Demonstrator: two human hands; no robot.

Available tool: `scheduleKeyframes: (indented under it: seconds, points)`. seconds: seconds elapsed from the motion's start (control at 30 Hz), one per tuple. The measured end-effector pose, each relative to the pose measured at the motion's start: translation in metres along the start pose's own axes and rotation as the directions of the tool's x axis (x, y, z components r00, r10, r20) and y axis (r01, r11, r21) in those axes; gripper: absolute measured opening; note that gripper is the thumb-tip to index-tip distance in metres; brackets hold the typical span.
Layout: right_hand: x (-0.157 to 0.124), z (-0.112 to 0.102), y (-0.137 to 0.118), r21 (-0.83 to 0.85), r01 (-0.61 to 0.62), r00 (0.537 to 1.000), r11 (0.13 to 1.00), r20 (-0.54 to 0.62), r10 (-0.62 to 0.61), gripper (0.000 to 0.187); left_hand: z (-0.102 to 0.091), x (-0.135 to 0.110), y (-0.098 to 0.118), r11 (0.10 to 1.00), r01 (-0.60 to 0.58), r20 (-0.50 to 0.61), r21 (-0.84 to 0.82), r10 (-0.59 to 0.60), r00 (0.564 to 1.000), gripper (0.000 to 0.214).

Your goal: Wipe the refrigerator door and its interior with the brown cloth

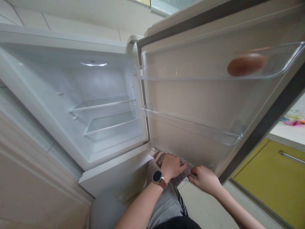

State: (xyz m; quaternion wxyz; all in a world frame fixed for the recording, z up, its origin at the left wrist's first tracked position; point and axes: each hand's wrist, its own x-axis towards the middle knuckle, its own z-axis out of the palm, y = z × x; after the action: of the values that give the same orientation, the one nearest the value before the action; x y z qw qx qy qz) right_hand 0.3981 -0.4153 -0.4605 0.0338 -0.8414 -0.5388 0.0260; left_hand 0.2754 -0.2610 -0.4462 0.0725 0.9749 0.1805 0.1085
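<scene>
Low at the open fridge door (190, 95), my left hand (170, 165), with a watch (157, 176) on its wrist, lies over a brown patterned cloth (181, 178). Its fingers are bent onto the fabric. My right hand (205, 180) is closed at the cloth's right end, its fingertips pinching the edge. The cloth lies along the bottom of the door, partly covered by my hands. Whether a door shelf is beneath it, I cannot tell.
Clear door shelves (190, 123) run above my hands; the top one holds a brown egg-like object (246, 64). On the left, the lit fridge compartment has glass shelves (111, 122). A yellow cabinet (271, 178) stands right of the door. My knees are close below.
</scene>
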Motion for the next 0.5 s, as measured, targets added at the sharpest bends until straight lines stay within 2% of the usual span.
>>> scheduleKeyframes:
  seconds: [0.17, 0.4, 0.5]
  points:
    - [-0.001, 0.0, -0.001, 0.034, -0.021, 1.0, 0.999, 0.021, 0.02, 0.035, -0.001, 0.001, -0.028, 0.997, 0.052, 0.001, 0.06, -0.053, 0.999, 0.057]
    - [-0.001, -0.005, -0.001, 0.064, -0.022, 0.999, 0.998, 0.049, 0.019, 0.035, -0.012, 0.003, -0.094, 0.981, 0.153, -0.068, 0.123, -0.145, 0.987, 0.051]
    - [-0.001, -0.004, -0.001, 0.076, -0.022, 0.999, 0.997, 0.044, 0.018, 0.034, -0.015, 0.001, -0.106, 0.98, 0.153, -0.11, 0.124, -0.14, 0.984, 0.05]
